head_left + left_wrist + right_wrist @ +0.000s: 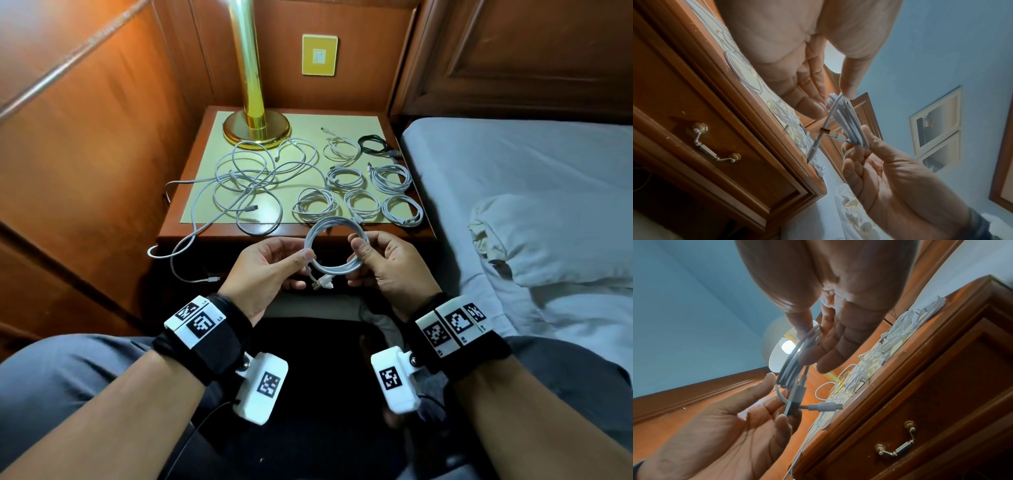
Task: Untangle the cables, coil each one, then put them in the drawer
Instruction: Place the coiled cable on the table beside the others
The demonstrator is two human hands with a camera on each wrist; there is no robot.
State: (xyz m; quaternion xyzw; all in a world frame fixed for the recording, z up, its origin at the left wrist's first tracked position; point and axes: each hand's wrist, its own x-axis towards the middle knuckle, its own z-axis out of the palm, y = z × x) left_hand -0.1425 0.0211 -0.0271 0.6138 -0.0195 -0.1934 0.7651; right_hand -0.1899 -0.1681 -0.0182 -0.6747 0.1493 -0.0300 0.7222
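- A white coil [333, 247] is hanging in the air just in front of the nightstand's near edge, held between both hands, with its two plugs [322, 283] dangling from the lower left of the loop.
- The left hand [270, 270] is pinching the coil's left side between thumb and forefinger; the other fingers are curling loosely beneath.
- The right hand [383, 263] is pinching the coil's right side, thumb on top, fingers underneath.
- In the left wrist view the coil [846, 120] is showing edge-on as a bundle of strands running between the two grips.
- In the right wrist view the plugs [818, 406] are crossing each other just beside the left hand's fingertips [782, 420].
- Seven more coils are lying on the nightstand [178, 192] to the right: six white ones [361, 202] in rows and one black coil [375, 145] at the back right.
- A loose tangle [253, 181] of white cable is sprawling over the left half of the top, with one strand [178, 253] drooping over the front edge.
- The drawer [941, 410] below the top is sitting closed, its metal handle [895, 446] hanging against the front.
- A brass lamp [255, 126] is standing at the back left of the top, touching the tangle's far loops.
- A bed [531, 164] with a pillow [555, 240] is lying to the right of the nightstand.
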